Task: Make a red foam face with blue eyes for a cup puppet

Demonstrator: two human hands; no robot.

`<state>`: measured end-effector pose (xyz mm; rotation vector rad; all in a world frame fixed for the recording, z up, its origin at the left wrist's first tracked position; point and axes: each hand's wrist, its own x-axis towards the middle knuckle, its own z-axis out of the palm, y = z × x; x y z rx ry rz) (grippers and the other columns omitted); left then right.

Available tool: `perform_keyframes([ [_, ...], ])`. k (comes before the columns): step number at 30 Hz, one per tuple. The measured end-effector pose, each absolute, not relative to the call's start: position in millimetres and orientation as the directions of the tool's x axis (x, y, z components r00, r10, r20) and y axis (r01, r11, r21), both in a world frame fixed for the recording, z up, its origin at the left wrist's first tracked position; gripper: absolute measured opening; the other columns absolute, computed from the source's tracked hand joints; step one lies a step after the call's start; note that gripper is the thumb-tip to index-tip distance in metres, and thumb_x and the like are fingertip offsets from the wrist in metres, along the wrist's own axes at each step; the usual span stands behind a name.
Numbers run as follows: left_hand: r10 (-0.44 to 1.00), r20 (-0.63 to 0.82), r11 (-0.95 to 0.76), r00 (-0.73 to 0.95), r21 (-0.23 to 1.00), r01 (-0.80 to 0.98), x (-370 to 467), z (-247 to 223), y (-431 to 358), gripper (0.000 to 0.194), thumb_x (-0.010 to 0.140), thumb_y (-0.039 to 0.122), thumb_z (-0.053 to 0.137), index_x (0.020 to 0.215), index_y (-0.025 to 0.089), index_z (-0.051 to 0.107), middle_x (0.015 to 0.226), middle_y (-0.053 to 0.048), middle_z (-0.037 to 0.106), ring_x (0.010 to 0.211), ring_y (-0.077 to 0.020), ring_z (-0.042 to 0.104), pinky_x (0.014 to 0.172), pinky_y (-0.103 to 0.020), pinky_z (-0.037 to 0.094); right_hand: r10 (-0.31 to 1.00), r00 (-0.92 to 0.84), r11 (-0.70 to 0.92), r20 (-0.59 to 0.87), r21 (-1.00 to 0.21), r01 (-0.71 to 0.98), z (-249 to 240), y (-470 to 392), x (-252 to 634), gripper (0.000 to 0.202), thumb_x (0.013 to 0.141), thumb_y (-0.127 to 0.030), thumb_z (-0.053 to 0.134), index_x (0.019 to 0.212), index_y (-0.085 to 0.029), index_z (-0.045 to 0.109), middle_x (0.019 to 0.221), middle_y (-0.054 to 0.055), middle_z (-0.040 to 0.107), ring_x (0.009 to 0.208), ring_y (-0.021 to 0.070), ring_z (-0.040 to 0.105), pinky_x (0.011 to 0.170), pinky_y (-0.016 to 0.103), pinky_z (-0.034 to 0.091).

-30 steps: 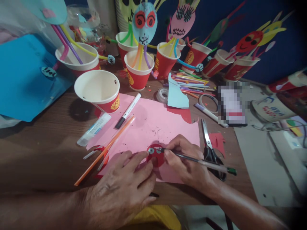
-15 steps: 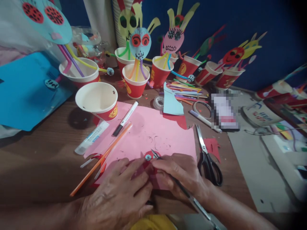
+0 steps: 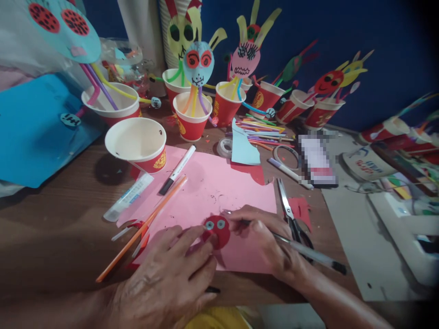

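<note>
A small red paper circle [image 3: 221, 235] with two pale-blue eyes lies on the pink paper [image 3: 236, 192]. My left hand [image 3: 171, 269] rests palm down with its fingers spread, fingertips pressing the circle's left side. In my right hand [image 3: 265, 235] is a pen [image 3: 307, 250], gripped between thumb and fingers. The pen lies slanted, its tip just above the circle's right eye and its back end pointing to the lower right. Part of a dark object [image 3: 212, 289] shows beside my left thumb; the rest is hidden.
A marker [image 3: 177, 169], orange straw [image 3: 137, 233] and clear plastic tube [image 3: 128, 197] lie on the left. Scissors [image 3: 286, 203] rest at the right. Behind stand an unused-looking paper cup [image 3: 135, 141], several cup puppets [image 3: 192, 114], tape [image 3: 225, 148], straws [image 3: 264, 132] and a phone [image 3: 317, 160].
My right hand has moved right and turned, so the pen lies flatter and its tip is off the red circle. Both eyes now show. My left hand has stayed put.
</note>
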<state>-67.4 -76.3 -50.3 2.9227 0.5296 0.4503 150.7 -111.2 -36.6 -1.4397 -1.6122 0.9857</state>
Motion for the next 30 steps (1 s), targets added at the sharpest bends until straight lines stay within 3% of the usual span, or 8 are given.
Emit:
perform_keyframes([
  [7, 0.383, 0.261, -0.918, 0.886, 0.21, 0.336, -67.1, -56.2, -78.3, 0.031, 0.088, 0.047, 0.047, 0.098, 0.022, 0.061, 0.109, 0.0, 0.063, 0.106, -0.0242, 0.048, 0.09, -0.041, 0.026, 0.985, 0.009, -0.153, -0.17, -0.865, 0.478, -47.3, -114.3, 146.8, 0.011, 0.088, -0.028, 0.049, 0.088, -0.018, 0.054, 0.071, 0.001, 0.065, 0.062, 0.012, 0.06, 0.056, 0.023, 0.048],
  [16, 0.394, 0.271, -0.914, 0.879, 0.215, 0.343, -65.6, -54.4, -78.5, 0.029, 0.087, 0.047, 0.049, 0.096, 0.022, 0.061, 0.106, -0.001, 0.061, 0.107, -0.0232, 0.047, 0.089, -0.038, 0.028, 0.998, -0.002, -0.044, -0.055, -0.825, 0.564, -46.5, -109.4, 139.5, 0.009, 0.084, -0.025, 0.052, 0.078, -0.018, 0.053, 0.055, -0.004, 0.055, 0.044, 0.0072, 0.047, 0.04, 0.018, 0.036],
  [23, 0.362, 0.258, -0.927, 0.896, 0.196, 0.319, -65.5, -55.7, -76.9, 0.031, 0.087, 0.048, 0.048, 0.095, 0.022, 0.062, 0.106, 0.0, 0.063, 0.104, -0.0251, 0.048, 0.088, -0.041, 0.026, 0.994, -0.002, -0.087, -0.106, -0.82, 0.565, -45.0, -107.1, 137.9, 0.01, 0.084, -0.026, 0.049, 0.079, -0.017, 0.052, 0.061, 0.0, 0.062, 0.051, 0.0108, 0.057, 0.047, 0.021, 0.044],
  [30, 0.355, 0.266, -0.93, 0.896, 0.199, 0.31, -65.7, -54.4, -76.3, 0.032, 0.087, 0.047, 0.048, 0.098, 0.021, 0.062, 0.106, -0.001, 0.064, 0.107, -0.026, 0.048, 0.088, -0.041, 0.026, 0.993, 0.017, -0.104, -0.118, -0.795, 0.598, -45.5, -109.1, 135.3, 0.005, 0.082, -0.023, 0.053, 0.081, -0.019, 0.055, 0.064, -0.002, 0.064, 0.053, 0.0092, 0.059, 0.048, 0.017, 0.043],
])
